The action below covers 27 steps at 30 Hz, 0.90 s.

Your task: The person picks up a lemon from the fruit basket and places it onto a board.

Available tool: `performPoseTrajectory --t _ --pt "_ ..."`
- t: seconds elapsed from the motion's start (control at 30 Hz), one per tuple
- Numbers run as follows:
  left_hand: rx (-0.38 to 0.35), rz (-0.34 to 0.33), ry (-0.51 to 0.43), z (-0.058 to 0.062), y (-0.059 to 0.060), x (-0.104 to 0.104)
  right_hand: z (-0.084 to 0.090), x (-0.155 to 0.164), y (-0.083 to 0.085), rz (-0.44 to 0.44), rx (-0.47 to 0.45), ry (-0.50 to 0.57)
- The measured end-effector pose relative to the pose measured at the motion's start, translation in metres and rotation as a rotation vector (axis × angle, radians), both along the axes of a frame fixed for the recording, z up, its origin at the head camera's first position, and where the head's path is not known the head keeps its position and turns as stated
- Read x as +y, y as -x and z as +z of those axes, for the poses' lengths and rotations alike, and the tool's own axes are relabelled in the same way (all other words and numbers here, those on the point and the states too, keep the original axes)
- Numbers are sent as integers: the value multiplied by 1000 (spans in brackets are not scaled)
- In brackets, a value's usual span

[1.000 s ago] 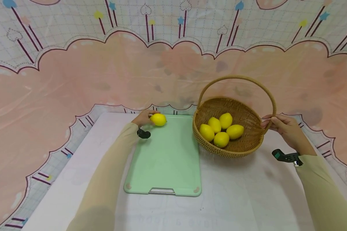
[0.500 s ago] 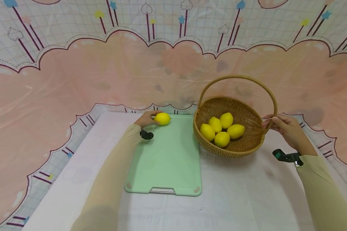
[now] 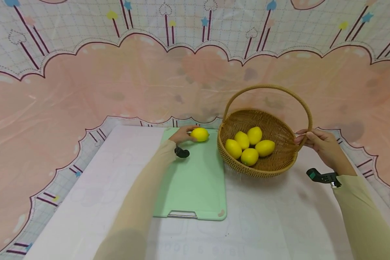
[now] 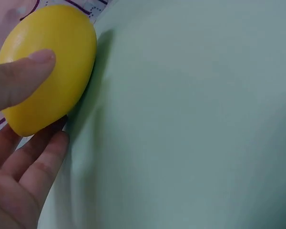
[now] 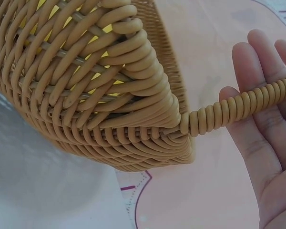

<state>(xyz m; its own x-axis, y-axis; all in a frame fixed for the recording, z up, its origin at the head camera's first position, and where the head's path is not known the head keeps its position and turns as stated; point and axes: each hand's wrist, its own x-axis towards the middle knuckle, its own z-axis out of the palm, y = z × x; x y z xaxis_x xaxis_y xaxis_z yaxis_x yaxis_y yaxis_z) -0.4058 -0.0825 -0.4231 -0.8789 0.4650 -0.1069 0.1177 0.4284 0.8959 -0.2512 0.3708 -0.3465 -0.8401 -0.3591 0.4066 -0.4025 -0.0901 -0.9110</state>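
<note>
A yellow lemon (image 3: 200,134) is between the thumb and fingers of my left hand (image 3: 183,134), close over the far end of the green cutting board (image 3: 195,180). In the left wrist view, the thumb presses on the lemon's (image 4: 69,57) near side, with fingertips at its lower end. On the right stands a wicker basket (image 3: 281,159), its opening tilted towards me, with several lemons (image 3: 249,157) inside. My right hand (image 3: 323,144) holds the foot of its arched handle; in the right wrist view the handle (image 5: 248,104) runs across the fingers, the thumb out of view.
The white-covered table (image 3: 266,220) extends around the board and basket. Behind it rises a patterned peach and white cloth (image 3: 143,83). The board's metal grip (image 3: 182,216) faces me. The basket stands close beside the board's right edge.
My left hand has moved right along the board's far end, bringing the lemon closer to the basket. The right hand and the basket stay where they were.
</note>
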Motion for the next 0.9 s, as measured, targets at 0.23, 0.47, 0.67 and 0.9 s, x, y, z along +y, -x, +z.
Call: performPoseTrajectory --t 0.23,0.47,0.67,0.9 --pt "21 -11 14 1 0 13 0 0 0 16 5 8" --pt "28 -8 25 0 0 16 1 0 0 3 5 0" --pt "13 -29 24 -1 1 18 1 1 0 1 -4 6" --pt "-1 -39 32 0 1 19 0 1 0 -11 -7 -1"
